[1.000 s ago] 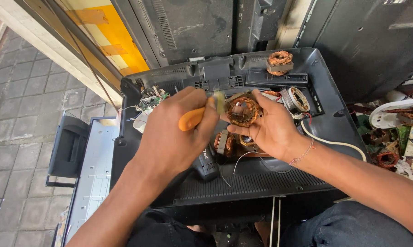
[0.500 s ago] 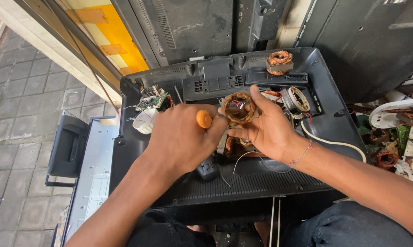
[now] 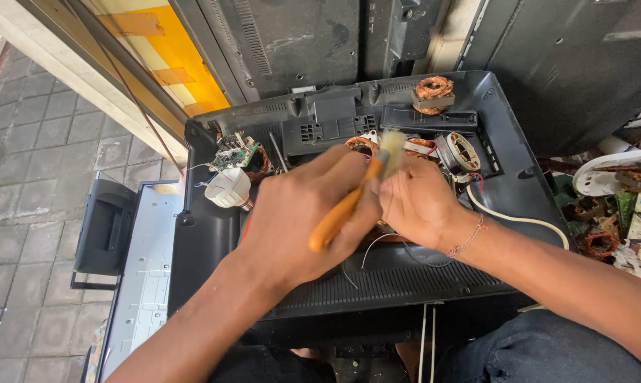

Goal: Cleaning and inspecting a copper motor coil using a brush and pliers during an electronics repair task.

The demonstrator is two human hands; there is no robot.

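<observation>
From the head camera: a grey paved floor, and a black plastic casing [image 3: 214, 234] lying as a tray across your lap. Your left hand [image 3: 299, 213] grips an orange-handled brush [image 3: 349, 202], bristles up. Your right hand [image 3: 420, 206], touching it, closes over a copper coil, steadying it.

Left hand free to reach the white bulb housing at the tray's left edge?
Probably not as is: the left hand is closed around the orange-handled brush. The path to the white bulb housing looks open, but the brush would have to go down first.
</observation>
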